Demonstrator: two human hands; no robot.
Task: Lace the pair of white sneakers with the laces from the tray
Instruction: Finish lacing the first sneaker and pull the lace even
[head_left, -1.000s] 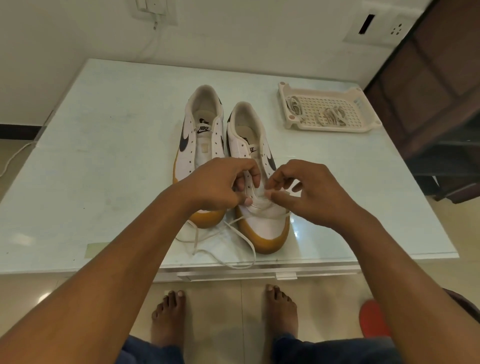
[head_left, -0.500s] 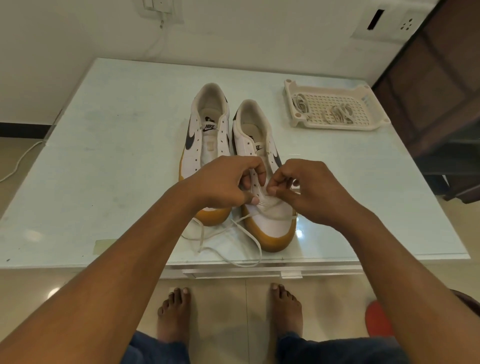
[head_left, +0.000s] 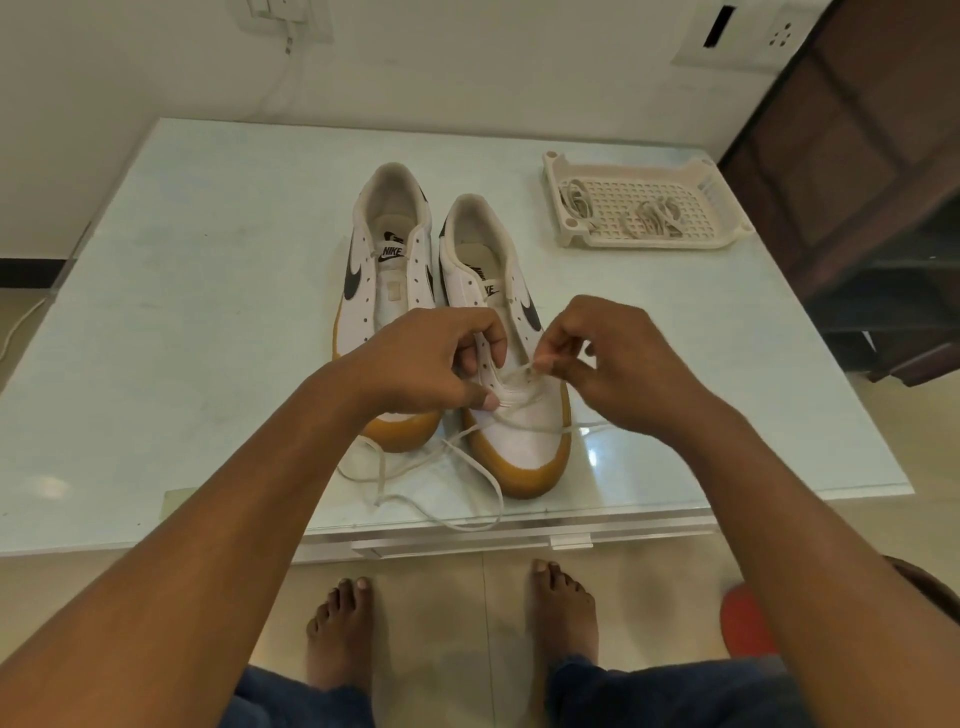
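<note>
Pinches lace (head_left: 519, 372) end between thumb and forefinger of right hand (head_left: 618, 364), low on right sneaker (head_left: 519, 447). Grips the sneaker side with curled left hand (head_left: 431, 364), just left of the pinch, equally near. Points heel away, with empty eyelets (head_left: 512, 300) beyond the grip.

The left grip (head_left: 431, 358) holds the right sneaker (head_left: 524, 439); the right grip (head_left: 618, 364) pinches its lace (head_left: 518, 372).

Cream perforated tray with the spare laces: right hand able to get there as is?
Likely yes, but not free yet: the right hand pinches the white lace at the right gum-soled white sneaker. Nothing stands between it and the cream perforated tray.
</note>
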